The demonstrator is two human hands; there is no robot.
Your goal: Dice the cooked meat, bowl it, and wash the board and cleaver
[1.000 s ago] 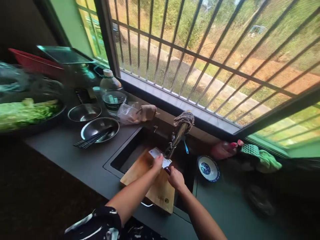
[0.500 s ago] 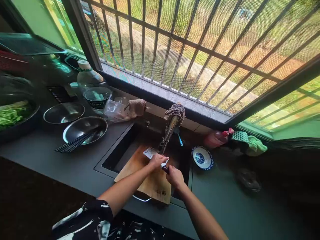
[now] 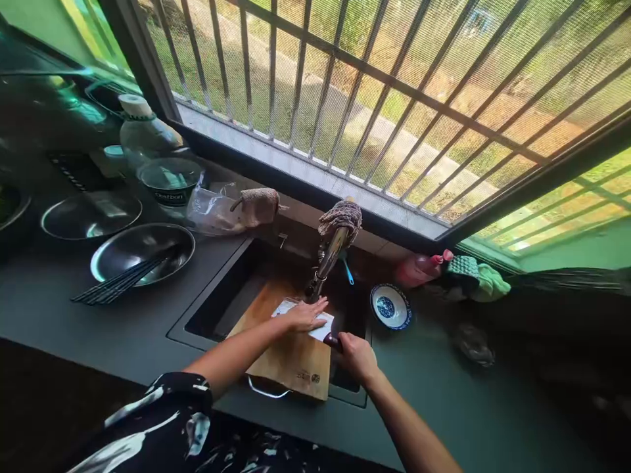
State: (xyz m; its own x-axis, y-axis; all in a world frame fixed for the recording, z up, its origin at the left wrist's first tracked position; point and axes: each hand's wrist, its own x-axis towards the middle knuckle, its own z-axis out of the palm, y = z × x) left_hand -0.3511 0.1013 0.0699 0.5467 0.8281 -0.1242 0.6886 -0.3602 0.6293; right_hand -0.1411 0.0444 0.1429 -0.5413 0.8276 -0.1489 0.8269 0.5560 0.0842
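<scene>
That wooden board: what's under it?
The wooden board lies over the dark sink, which shows past its left and right edges. Whatever else may be directly beneath is covered and cannot be seen.

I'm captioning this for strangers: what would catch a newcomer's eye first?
Probably the bright barred window across the top of the view. Below it, the right hand grips a cleaver, and the left hand lies over its blade, above a wooden cutting board at the dark sink.

We see a kitchen: a black rectangular sink (image 3: 227, 292) in a flat grey table (image 3: 428, 381), a shiny metal tap (image 3: 332, 255), a tan wooden chopping board (image 3: 283, 360), and a round steel bowl (image 3: 116, 253) with thin dark chopsticks (image 3: 121, 279).
</scene>
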